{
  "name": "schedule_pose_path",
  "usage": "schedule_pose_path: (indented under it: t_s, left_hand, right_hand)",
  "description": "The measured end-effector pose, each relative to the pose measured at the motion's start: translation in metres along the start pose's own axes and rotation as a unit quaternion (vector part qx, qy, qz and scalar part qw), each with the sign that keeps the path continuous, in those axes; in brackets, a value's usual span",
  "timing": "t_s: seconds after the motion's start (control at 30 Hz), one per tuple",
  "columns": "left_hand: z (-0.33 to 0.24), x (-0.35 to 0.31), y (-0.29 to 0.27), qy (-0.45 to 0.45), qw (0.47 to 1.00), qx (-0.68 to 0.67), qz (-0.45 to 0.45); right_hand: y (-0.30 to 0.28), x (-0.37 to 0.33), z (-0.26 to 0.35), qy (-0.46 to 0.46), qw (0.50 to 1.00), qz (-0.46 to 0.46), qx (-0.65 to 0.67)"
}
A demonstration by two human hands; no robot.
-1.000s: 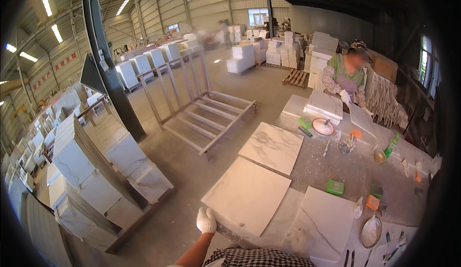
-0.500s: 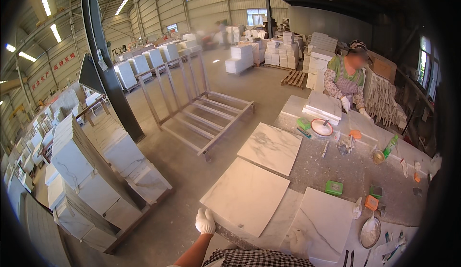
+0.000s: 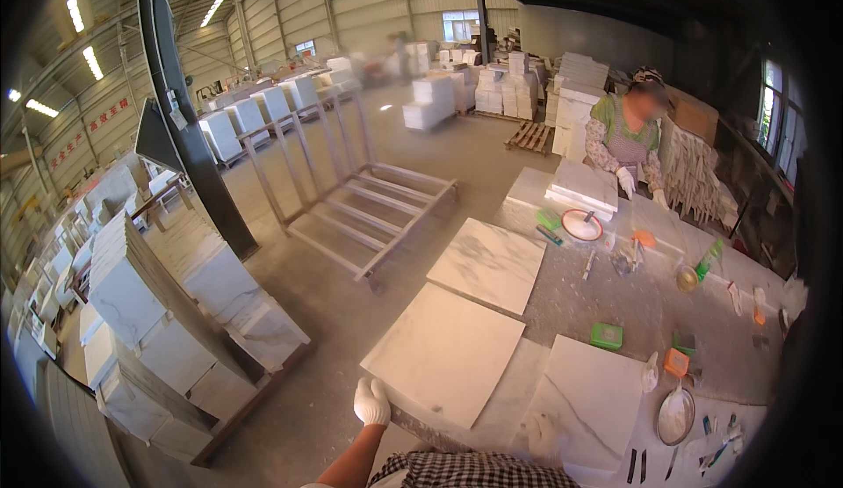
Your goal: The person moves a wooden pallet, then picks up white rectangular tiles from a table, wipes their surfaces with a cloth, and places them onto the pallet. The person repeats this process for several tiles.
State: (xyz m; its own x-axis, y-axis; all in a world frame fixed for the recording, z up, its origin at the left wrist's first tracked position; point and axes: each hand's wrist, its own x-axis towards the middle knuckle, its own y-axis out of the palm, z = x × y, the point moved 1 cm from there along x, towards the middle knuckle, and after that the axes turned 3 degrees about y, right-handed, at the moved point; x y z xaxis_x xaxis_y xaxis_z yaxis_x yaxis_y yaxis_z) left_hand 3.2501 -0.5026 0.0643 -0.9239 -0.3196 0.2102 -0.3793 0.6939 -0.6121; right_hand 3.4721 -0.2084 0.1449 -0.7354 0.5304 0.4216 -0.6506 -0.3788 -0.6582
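Note:
My left hand [image 3: 372, 403], in a white knit glove, is at the near-left edge of a pale marble slab [image 3: 446, 354], its fingers closed against that edge. My right hand [image 3: 543, 435], also in a white glove, is smeared by motion over the near-left part of a second slab [image 3: 587, 400] with a dark grey vein; its fingers cannot be made out. Beyond the first slab lies a grey-veined marble slab [image 3: 487, 265]. All of these are on the dusty workbench [image 3: 562, 312].
Green box [image 3: 606, 336], orange box [image 3: 676, 362], a bowl of white paste [image 3: 675, 416] and tools stand to the right. A co-worker [image 3: 628, 137] in white gloves stands across the bench. A metal rack [image 3: 369, 216] is beyond; stacked slabs [image 3: 140, 286] stand left.
The whole view has shifted slightly, moving things a little left and up. My left hand keeps its place at the slab edge. My right hand stays blurred over the veined slab.

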Motion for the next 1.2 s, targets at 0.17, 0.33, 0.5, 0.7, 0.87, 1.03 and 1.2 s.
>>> schedule_pose_path:
  t_s: [0.17, 0.33, 0.5, 0.7, 0.87, 1.03, 1.2]
  left_hand:
    - [-0.002, 0.000, -0.005, 0.013, 0.999, -0.022, 0.032]
    - [0.008, 0.005, -0.005, 0.028, 0.996, -0.052, 0.060]
    - [0.020, 0.019, 0.002, 0.040, 0.996, -0.017, 0.076]
    - [0.024, 0.029, -0.006, 0.035, 0.993, 0.039, 0.105]
    - [-0.014, 0.030, -0.027, 0.078, 0.992, 0.082, 0.052]
    - [-0.082, 0.000, -0.027, 0.274, 0.961, 0.024, 0.019]
    - [-0.146, -0.071, -0.015, 0.430, 0.848, -0.017, 0.309]
  right_hand:
    - [0.005, -0.002, -0.027, -0.312, 0.937, -0.029, -0.154]
    - [0.038, -0.038, -0.069, -0.233, 0.952, 0.063, -0.186]
    - [0.080, -0.047, -0.083, -0.085, 0.995, 0.046, -0.028]
    - [0.054, -0.067, -0.060, 0.019, 0.995, 0.088, -0.053]
    - [0.034, -0.061, -0.111, 0.174, 0.969, 0.004, 0.176]
    - [-0.056, -0.020, -0.163, 0.205, 0.941, 0.003, -0.269]
    - [-0.106, 0.095, -0.193, 0.181, 0.901, -0.114, -0.378]
